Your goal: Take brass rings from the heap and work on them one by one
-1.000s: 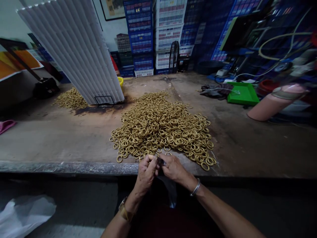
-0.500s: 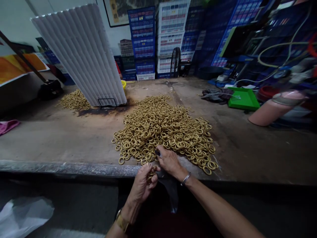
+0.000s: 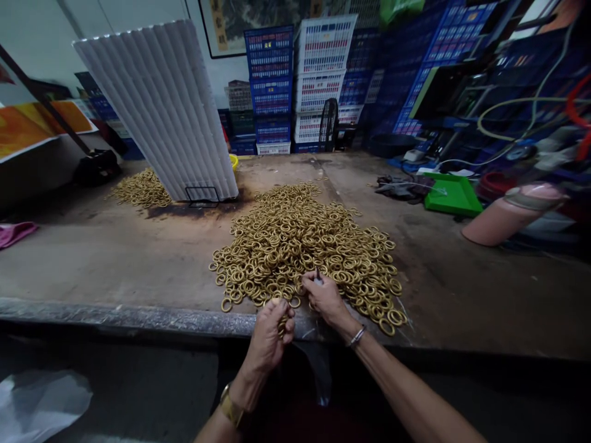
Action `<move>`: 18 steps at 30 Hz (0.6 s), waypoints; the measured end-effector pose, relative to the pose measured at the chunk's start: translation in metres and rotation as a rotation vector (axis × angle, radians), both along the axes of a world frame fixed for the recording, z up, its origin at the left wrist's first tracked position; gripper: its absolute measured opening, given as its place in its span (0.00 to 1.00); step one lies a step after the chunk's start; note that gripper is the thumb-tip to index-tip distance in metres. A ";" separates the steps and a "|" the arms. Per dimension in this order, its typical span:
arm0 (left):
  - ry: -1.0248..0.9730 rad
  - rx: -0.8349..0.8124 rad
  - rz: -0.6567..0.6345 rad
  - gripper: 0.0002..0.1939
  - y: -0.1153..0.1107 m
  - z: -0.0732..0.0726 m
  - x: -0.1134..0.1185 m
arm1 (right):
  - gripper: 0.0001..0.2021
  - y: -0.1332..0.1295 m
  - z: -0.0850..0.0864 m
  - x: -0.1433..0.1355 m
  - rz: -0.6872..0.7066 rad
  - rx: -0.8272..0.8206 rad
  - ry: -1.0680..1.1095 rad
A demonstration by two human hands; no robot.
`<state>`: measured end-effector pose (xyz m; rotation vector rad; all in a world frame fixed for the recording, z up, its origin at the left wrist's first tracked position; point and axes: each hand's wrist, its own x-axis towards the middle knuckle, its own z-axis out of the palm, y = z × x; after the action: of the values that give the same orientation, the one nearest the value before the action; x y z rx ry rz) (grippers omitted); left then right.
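Observation:
A large pile of brass-coloured rings point(image 3: 295, 234) lies on the worn table point(image 3: 138, 264), reaching close to its front edge. My left hand point(image 3: 272, 329), with a gold watch on the wrist, is closed around several rings just in front of the pile. My right hand point(image 3: 325, 298), with a metal bracelet at the wrist, rests at the pile's near edge. Its fingers are pinched round a small dark-tipped tool point(image 3: 318, 278) that points upward. The rest of that tool is hidden in the hand. One ring lies between the two hands.
A ribbed white panel point(image 3: 161, 111) stands tilted at the back left, beside a smaller ring pile point(image 3: 141, 189). On the right are a green tray point(image 3: 452, 194), a pink bottle point(image 3: 510, 215) and dark gloves point(image 3: 401, 187). Stacked crates point(image 3: 270, 86) stand behind the table.
My right hand has shifted slightly right, and the dark tool tip now points up. My left hand's fingers have closed more over the rings. The camera view has tilted a little.

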<state>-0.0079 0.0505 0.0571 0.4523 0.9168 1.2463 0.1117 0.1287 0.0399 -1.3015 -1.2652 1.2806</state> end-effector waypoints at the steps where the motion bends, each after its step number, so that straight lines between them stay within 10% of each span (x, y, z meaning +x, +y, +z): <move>1: 0.072 0.019 0.022 0.16 0.002 0.001 0.002 | 0.10 -0.002 0.002 0.000 0.010 -0.051 0.075; 12: 0.528 0.198 0.134 0.13 0.022 0.002 0.010 | 0.13 -0.021 0.021 -0.003 0.145 -0.193 0.321; 18: 0.667 0.277 0.206 0.09 0.023 0.004 0.008 | 0.09 -0.022 0.018 -0.003 0.187 -0.101 0.101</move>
<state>0.0003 0.0738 0.0606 1.0550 1.3797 1.4449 0.1085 0.1062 0.0578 -1.1940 -1.2884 1.5397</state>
